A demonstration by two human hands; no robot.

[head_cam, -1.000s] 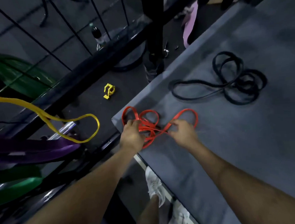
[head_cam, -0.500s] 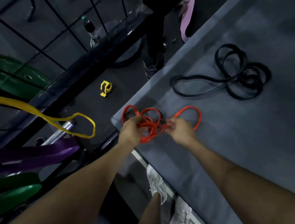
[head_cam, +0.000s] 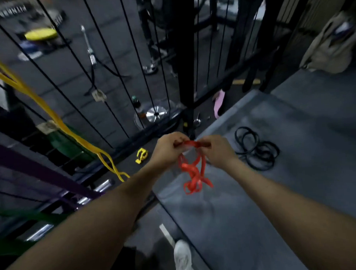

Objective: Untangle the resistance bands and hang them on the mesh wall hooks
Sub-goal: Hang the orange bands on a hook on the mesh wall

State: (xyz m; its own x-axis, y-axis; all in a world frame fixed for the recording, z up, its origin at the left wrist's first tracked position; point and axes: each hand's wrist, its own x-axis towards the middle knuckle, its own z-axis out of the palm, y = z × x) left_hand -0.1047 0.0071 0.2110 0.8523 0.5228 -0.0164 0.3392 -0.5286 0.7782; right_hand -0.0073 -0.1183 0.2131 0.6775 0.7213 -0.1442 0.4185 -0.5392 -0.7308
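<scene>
Left hand and right hand are both gripping the red band at its top, fingers curled round the strap, the two hands close together but not touching. The band is hanging clear of the mat, above its near left corner. Its lower part is dangling in a bunch of twisted loops, so by my judgement it is not yet untangled; how many crossings are left cannot be told, as the picture is blurred there.

The black band is lying in overlapping coils on the mat, toward its far left edge, just right of the right hand and apart from it. It is looking untouched and is awaiting both untangling and hanging.

On the person's left, a yellow band is hanging down along the mesh wall, and purple and green bands are stretching across the lower left. Whether these are sitting on hooks cannot be told; no hook is plainly showing. If they are counted as hung, that portion is done.

Assessment: the task is standing partway. The red band is in hand and being worked loose; still outstanding are freeing its loops, hanging it, then repeating both steps for the black band. A small yellow clip is lying on the floor beside the mat and is playing no part.
</scene>
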